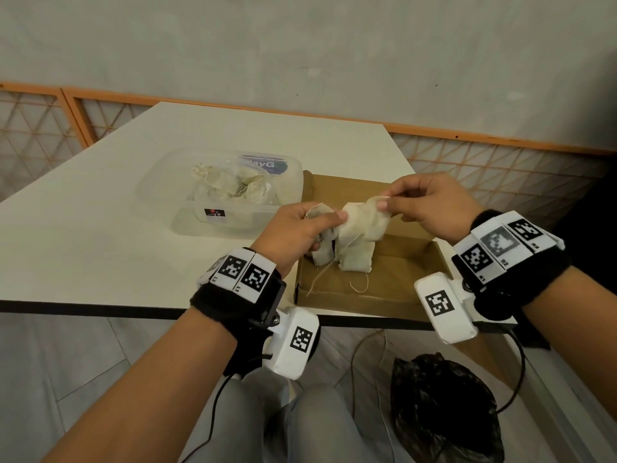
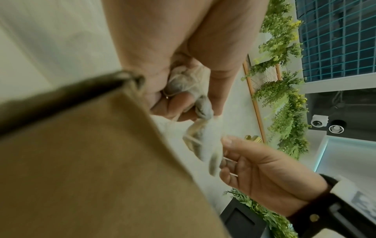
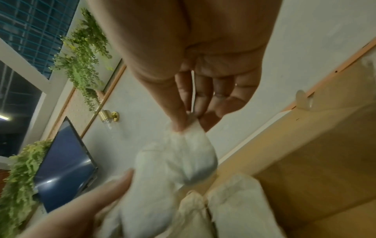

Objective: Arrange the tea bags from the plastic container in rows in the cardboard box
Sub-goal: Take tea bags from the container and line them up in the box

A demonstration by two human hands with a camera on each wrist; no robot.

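Observation:
Both hands hold a tangled bunch of pale tea bags (image 1: 355,228) above the brown cardboard box (image 1: 394,285). My left hand (image 1: 300,228) grips the bunch's left side, with bags (image 2: 183,83) curled inside its fingers. My right hand (image 1: 427,202) pinches the top corner of one bag (image 3: 189,145) between thumb and fingertips (image 3: 183,124). Loose strings (image 1: 359,285) hang down from the bunch into the box. The clear plastic container (image 1: 160,195) stands left of the box with more tea bags (image 1: 233,185) piled inside.
The white table (image 1: 100,245) has its front edge right below the box. On the floor under the table lie a black plastic bag (image 1: 444,406) and cables (image 1: 367,355). An orange lattice railing (image 1: 500,162) runs behind the table.

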